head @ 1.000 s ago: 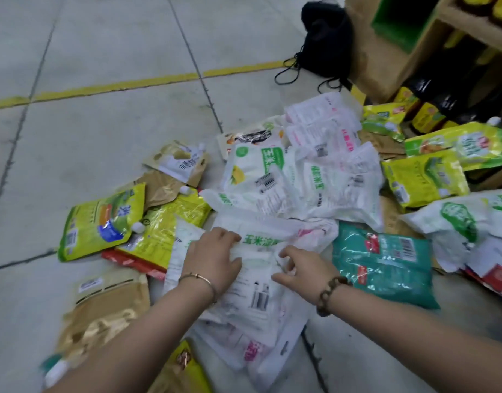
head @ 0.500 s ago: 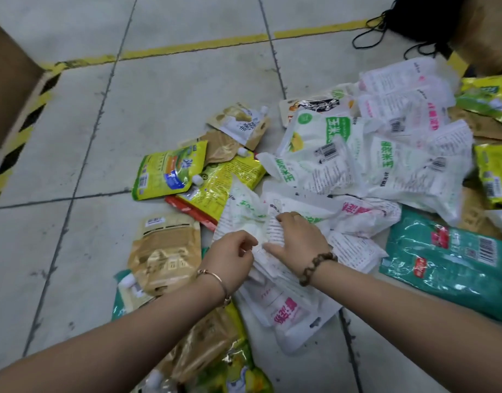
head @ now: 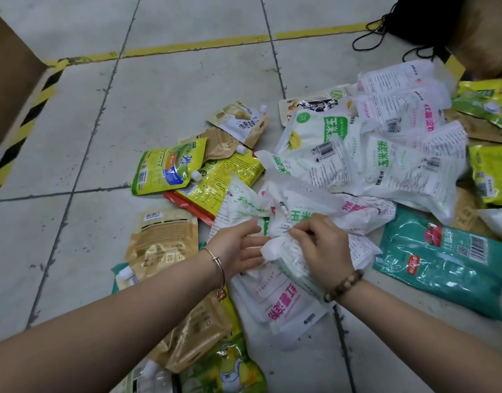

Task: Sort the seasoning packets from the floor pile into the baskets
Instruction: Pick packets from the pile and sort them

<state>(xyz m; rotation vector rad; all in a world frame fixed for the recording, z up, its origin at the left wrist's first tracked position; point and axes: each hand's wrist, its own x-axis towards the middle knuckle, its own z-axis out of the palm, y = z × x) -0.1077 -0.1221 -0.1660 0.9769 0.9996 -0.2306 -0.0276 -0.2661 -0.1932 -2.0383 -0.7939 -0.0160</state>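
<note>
head view: your right hand [head: 320, 248] is clenched on a crumpled white packet [head: 276, 248] at the near edge of the pile of seasoning packets [head: 323, 165], dead centre. your left hand [head: 238, 248] is released, its straight fingers touching that packet's left side. the pile spreads from centre to 3 o'clock and runs off the right edge; a teal packet [head: 442, 265] lies at 4 o'clock. bare floor [head: 173, 95] opens from 9 to 12 o'clock, bounded by a yellow line [head: 193, 46] at 12 and a cardboard box [head: 8, 80] at 10.
</note>
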